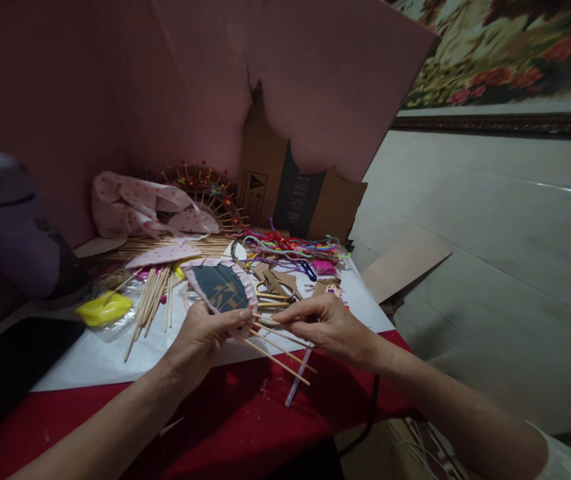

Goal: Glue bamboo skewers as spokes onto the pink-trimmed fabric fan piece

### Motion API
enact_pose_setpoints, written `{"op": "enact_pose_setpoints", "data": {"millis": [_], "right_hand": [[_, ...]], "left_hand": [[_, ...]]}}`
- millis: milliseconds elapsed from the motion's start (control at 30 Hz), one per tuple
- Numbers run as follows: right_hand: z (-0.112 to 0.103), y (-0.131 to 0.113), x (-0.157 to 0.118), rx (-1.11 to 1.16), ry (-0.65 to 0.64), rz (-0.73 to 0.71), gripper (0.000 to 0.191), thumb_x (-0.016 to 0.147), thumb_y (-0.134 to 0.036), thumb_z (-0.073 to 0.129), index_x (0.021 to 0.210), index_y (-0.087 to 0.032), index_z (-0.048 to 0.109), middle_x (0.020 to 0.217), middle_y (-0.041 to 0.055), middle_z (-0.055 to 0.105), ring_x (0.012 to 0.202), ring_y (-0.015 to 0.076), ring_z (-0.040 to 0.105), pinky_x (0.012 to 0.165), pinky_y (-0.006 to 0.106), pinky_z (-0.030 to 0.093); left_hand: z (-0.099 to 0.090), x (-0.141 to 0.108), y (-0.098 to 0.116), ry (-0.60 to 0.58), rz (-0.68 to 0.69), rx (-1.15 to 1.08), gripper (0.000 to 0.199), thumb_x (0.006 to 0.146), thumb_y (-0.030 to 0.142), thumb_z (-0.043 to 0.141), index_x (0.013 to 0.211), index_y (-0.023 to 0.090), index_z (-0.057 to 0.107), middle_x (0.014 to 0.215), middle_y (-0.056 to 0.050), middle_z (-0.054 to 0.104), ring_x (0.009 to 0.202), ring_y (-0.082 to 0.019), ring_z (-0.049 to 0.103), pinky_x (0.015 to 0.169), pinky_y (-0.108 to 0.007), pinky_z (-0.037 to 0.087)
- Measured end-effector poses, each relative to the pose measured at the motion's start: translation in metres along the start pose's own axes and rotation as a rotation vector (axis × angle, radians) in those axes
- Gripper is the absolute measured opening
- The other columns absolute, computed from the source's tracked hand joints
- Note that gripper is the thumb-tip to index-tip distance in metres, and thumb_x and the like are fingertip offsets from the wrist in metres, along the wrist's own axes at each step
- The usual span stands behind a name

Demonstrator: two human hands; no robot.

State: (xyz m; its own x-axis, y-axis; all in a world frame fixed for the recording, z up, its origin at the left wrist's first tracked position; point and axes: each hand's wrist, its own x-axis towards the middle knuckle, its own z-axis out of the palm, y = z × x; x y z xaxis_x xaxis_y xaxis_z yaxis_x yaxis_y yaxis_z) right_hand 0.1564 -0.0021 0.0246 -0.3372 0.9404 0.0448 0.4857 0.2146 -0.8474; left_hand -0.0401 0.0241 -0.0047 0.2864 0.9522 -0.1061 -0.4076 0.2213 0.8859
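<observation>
In my left hand (208, 333) is a rounded cardboard piece (221, 287) edged with pale fabric, its dark printed side showing. The thumb presses near its lower right edge. Several thin wooden sticks (280, 352) stick out from that edge toward the lower right. My right hand (330, 327) pinches one of these sticks, thumb and forefinger closed near the piece's edge. Gold-handled scissors (275, 293) lie on the white sheet just behind my hands. A clear glue stick (298, 377) lies below the wooden sticks, overhanging the red cloth.
Loose wooden sticks (149, 307) and a yellow lump (104, 309) lie left. Behind are dotted fabric (135, 203), colourful pipe cleaners (285, 243) and torn cardboard (260, 167) against a pink panel. A dark flat object (20, 353) sits at the left edge.
</observation>
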Motion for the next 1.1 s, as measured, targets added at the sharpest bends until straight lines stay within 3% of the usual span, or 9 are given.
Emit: {"op": "enact_pose_setpoints", "data": {"millis": [233,367,467,500,633,733,933,1100], "right_hand": [[0.005,-0.002,0.003,-0.026,0.041,-0.031,0.024,0.077,-0.017,0.055,0.092,-0.016,0.073,0.064,0.0017,0.065,0.049,0.0071,0.042,0.045,0.02,0.03],[-0.008,-0.013,0.009,-0.137,0.101,-0.091,0.026,0.077,-0.029,0.06,0.099,-0.018,0.07,0.067,0.0031,0.067,0.056,0.0106,0.052,0.05,0.022,0.038],[-0.033,-0.014,0.02,-0.092,0.319,-0.178,0.03,0.078,-0.037,0.061,0.1,-0.018,0.069,0.096,0.0086,0.069,0.082,0.0168,0.06,0.067,0.027,0.046],[-0.044,-0.01,0.026,-0.041,0.439,-0.188,0.032,0.077,-0.041,0.06,0.097,-0.017,0.07,0.095,0.009,0.069,0.082,0.017,0.061,0.067,0.027,0.046],[-0.086,0.02,0.05,0.135,1.04,-0.25,0.048,0.077,-0.056,0.052,0.086,-0.012,0.07,0.066,0.0049,0.065,0.05,0.01,0.052,0.04,0.02,0.034],[-0.106,0.05,0.06,0.153,1.265,-0.277,0.053,0.081,-0.058,0.044,0.083,-0.01,0.069,0.062,0.0042,0.062,0.046,0.0083,0.048,0.039,0.019,0.031],[-0.11,0.1,0.059,0.064,1.326,-0.2,0.055,0.081,-0.057,0.044,0.076,-0.008,0.068,0.058,0.0051,0.061,0.05,0.0113,0.052,0.046,0.022,0.038],[-0.107,0.106,0.054,0.012,1.349,-0.204,0.052,0.083,-0.054,0.044,0.076,-0.008,0.068,0.058,0.0064,0.061,0.052,0.0132,0.053,0.05,0.024,0.039]], "left_hand": [[0.001,-0.001,0.004,0.022,0.024,0.005,0.015,0.061,0.016,0.073,0.074,0.014,0.065,0.065,0.0,0.067,0.058,-0.013,0.062,0.058,-0.023,0.047],[0.002,-0.001,0.008,0.043,0.029,-0.016,0.013,0.06,0.013,0.073,0.069,0.012,0.064,0.061,0.0,0.067,0.056,-0.013,0.062,0.056,-0.023,0.048],[0.001,0.002,0.008,0.068,0.031,-0.056,0.015,0.058,0.012,0.074,0.069,0.012,0.063,0.06,0.0,0.067,0.053,-0.013,0.062,0.055,-0.023,0.05],[0.0,0.003,0.008,0.086,0.028,-0.066,0.017,0.056,0.011,0.074,0.069,0.013,0.063,0.058,0.001,0.067,0.051,-0.013,0.062,0.052,-0.023,0.05],[-0.002,0.007,0.009,0.168,0.023,-0.069,0.024,0.05,0.009,0.076,0.067,0.013,0.06,0.053,0.003,0.064,0.046,-0.013,0.06,0.049,-0.024,0.052],[-0.002,0.009,0.012,0.231,0.036,-0.06,0.025,0.047,0.007,0.075,0.067,0.012,0.06,0.055,0.001,0.065,0.047,-0.013,0.06,0.047,-0.022,0.051],[-0.005,0.013,0.012,0.247,0.019,-0.013,0.021,0.049,0.01,0.074,0.065,0.011,0.061,0.056,-0.002,0.067,0.047,-0.013,0.061,0.045,-0.021,0.049],[-0.008,0.015,0.008,0.259,0.066,-0.025,0.021,0.051,0.011,0.074,0.067,0.012,0.062,0.055,0.0,0.066,0.05,-0.013,0.061,0.05,-0.022,0.05]]}}
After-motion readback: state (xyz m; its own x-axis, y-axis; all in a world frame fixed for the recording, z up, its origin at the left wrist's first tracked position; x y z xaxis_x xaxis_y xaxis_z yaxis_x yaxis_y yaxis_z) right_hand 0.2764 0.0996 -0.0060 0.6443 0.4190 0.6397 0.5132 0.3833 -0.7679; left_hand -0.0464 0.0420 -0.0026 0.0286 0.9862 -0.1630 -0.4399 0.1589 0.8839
